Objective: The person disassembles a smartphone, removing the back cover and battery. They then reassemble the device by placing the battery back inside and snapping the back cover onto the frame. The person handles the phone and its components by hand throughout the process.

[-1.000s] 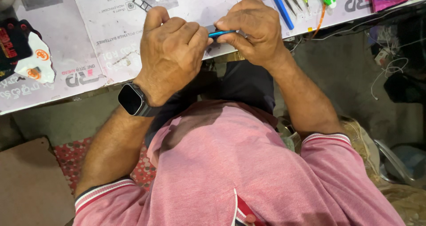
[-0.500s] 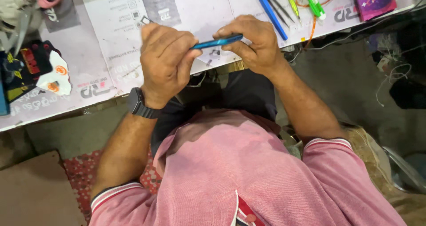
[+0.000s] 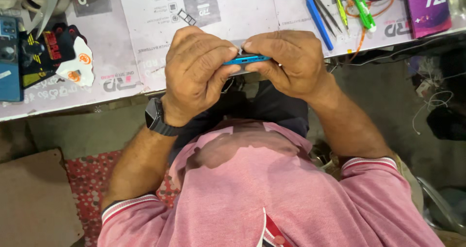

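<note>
Both of my hands hold a thin blue phone [image 3: 246, 59] edge-on at the near edge of the workbench. My left hand [image 3: 196, 72], with a black watch [image 3: 155, 117] on its wrist, wraps the phone's left half, thumb on top. Gripping the right half is my right hand [image 3: 286, 62], fingers curled over it. Most of the phone is hidden by my fingers; only its blue rim shows between the thumbs. A small metal card tray [image 3: 187, 17] lies on the bench just beyond my left hand.
The bench [image 3: 121, 57] is covered with printed white sheets. Blue, green and yellow hand tools [image 3: 335, 9] lie at the back right beside a purple packet [image 3: 427, 7]. A black and white packet [image 3: 53, 55] and a blue device [image 3: 9, 57] are at the left. Cardboard [image 3: 34, 198] lies on the floor.
The view has shifted so my hands sit lower in the picture. My hands have closed in tighter around the phone, thumbs meeting on its top edge.
</note>
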